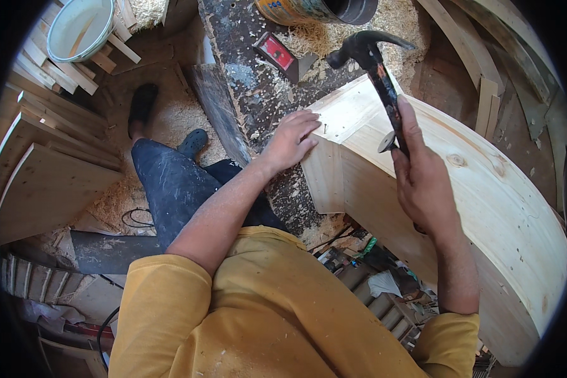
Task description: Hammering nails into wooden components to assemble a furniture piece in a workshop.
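My right hand [422, 183] is wrapped round the dark, worn handle of a claw hammer [384, 88], raised over a curved box-like piece of pale wood [460, 160]. Beside the handle, a small round silvery disc [386, 142] sticks out at my fingers; I cannot tell what it is. My left hand [288, 142] rests on the near left end of the wooden piece, its fingers stretched over the corner. Just past those fingertips a thin nail [325, 128] stands up from the wood. The hammer head is apart from the nail, farther back and to the right.
The piece lies on a scuffed, paint-spotted bench [252, 94] with wood shavings. A red and dark block-like tool [277, 53] and a tipped-over can [296, 11] lie beyond. Curved boards [57, 189] lean at left, below a white bucket [80, 30]. More curved planks [472, 50] stand at right.
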### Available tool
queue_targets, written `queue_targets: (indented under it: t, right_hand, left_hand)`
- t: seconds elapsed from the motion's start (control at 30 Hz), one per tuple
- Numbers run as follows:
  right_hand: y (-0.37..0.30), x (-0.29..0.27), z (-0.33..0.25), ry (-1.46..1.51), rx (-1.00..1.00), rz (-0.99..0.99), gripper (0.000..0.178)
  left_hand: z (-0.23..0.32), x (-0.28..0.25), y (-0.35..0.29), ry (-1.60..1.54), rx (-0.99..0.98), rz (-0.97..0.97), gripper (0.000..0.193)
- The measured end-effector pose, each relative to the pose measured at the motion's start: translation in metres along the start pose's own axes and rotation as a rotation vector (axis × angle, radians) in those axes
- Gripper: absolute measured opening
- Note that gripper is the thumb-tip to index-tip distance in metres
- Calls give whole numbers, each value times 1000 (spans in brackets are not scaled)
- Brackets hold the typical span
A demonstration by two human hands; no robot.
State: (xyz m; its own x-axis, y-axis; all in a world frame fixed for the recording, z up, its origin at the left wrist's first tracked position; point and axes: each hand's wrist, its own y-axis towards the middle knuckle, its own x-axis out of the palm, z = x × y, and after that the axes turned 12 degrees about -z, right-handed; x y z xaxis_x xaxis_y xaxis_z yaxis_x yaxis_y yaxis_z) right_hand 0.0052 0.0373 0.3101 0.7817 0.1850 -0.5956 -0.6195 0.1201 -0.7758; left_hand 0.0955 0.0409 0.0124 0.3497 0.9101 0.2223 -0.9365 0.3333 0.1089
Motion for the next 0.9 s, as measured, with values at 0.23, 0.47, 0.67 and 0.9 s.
queue_targets:
  t: [0.23, 0.47, 0.67, 0.9]
  right_hand:
    - [9, 0, 13, -268, 59, -249, 65]
    - [9, 19, 27, -317, 50, -444, 65]
    - [1, 14, 5, -175, 192, -153, 63]
    - [-10, 24, 3, -104, -77, 177, 64]
  left_hand:
    - [-4, -5, -4, 133, 16, -63, 42]
    - [0, 0, -8, 113, 7, -77, 41]
    - [2, -3, -9, 119, 0, -83, 40]
    - [2, -1, -14, 155, 0, -67, 39]
